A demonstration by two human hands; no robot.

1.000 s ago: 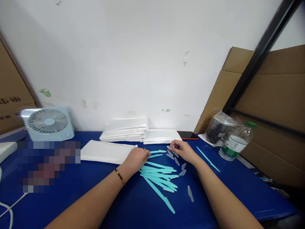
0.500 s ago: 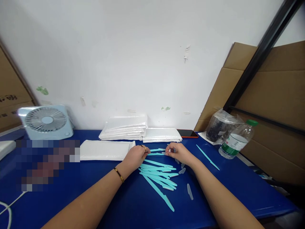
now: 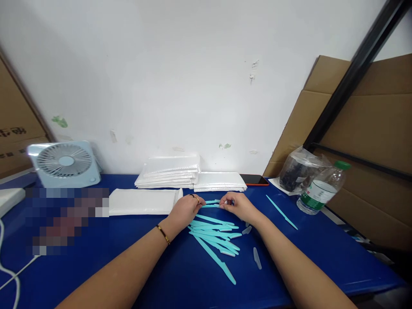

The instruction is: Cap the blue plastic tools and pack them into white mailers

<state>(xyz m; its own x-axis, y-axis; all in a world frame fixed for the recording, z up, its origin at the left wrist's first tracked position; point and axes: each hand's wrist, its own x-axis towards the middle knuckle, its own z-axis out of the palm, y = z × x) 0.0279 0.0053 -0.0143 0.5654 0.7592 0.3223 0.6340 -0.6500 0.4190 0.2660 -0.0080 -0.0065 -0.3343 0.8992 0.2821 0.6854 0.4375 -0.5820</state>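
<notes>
The right hand (image 3: 237,207) is moving closer to the left hand (image 3: 188,209); both grips are pinching closed on a turquoise eyebrow razor (image 3: 211,206) between them over the desk (image 3: 154,274), apparently steadying both ends.

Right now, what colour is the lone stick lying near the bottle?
The lone stick is turquoise, plain; best seen in the head view.

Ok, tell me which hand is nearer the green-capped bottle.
Right. The right hand is left of the bottle, with a lone turquoise stick lying between; the left hand is farther left, beyond the right.
</notes>
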